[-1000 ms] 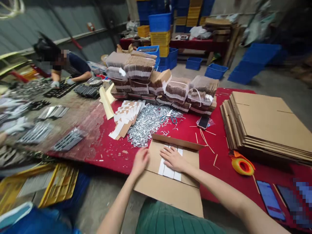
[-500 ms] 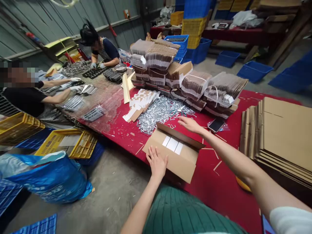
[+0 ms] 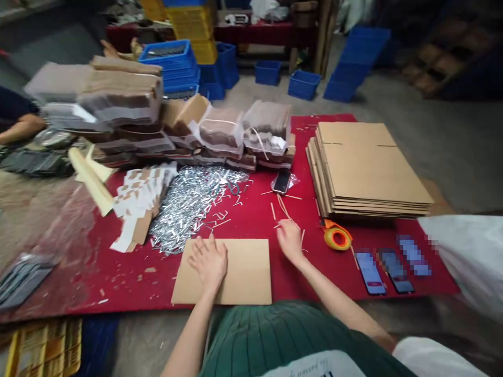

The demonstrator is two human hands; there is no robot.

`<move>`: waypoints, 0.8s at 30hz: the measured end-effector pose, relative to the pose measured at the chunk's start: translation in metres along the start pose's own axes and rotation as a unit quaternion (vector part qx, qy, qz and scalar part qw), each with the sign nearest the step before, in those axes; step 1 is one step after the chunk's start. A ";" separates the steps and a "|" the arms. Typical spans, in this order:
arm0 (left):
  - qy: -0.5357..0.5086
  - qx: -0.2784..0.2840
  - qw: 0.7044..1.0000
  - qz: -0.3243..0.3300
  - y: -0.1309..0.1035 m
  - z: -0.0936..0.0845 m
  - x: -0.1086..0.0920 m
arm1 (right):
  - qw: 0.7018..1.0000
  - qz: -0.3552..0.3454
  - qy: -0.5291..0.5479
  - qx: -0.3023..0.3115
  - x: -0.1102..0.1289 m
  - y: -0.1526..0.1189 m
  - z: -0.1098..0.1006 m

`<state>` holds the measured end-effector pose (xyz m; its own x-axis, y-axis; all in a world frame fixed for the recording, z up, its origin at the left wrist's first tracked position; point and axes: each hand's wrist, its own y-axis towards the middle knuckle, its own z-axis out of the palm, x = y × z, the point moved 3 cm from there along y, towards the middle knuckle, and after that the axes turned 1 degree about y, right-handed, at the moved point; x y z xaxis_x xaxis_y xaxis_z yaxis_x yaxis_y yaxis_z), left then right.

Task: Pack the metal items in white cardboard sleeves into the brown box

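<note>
Carton (image 3: pixel 247 272) is folded shut, apparently unsealed; it is pressed by the flattened left hand (image 3: pixel 209 263). Right hand (image 3: pixel 290 241) is curled right of carton; grip cannot be told.

Cardboard (image 3: pixel 247 272), metal pieces (image 3: pixel 186 204) on red tabletop (image 3: pixel 253 217)

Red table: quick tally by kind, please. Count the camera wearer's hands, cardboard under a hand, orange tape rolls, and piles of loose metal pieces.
Left hand and right hand: 2
Cardboard piece under the left hand: 1
Orange tape roll: 1
Pile of metal pieces: 1
Total: 5
</note>
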<state>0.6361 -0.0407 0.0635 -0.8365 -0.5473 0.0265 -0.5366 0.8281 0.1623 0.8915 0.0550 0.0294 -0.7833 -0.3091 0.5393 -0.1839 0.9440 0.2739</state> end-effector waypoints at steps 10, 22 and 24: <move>0.008 0.007 1.000 0.004 0.000 -0.002 -0.003 | 0.867 0.418 -0.167 0.214 -0.209 -0.028 -0.049; -0.156 0.039 0.986 -0.040 -0.012 -0.014 0.007 | 0.963 -0.197 0.168 0.080 0.092 -0.036 -0.042; -0.273 0.023 0.959 -0.064 -0.015 -0.019 0.016 | 0.944 -0.277 0.162 0.075 0.111 -0.050 -0.025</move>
<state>0.6325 -0.0643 0.0804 -0.6896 -0.5098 -0.5144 -0.6329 0.7694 0.0860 0.8288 -0.0297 0.0956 -0.3237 -0.7558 0.5692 -0.6130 0.6258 0.4823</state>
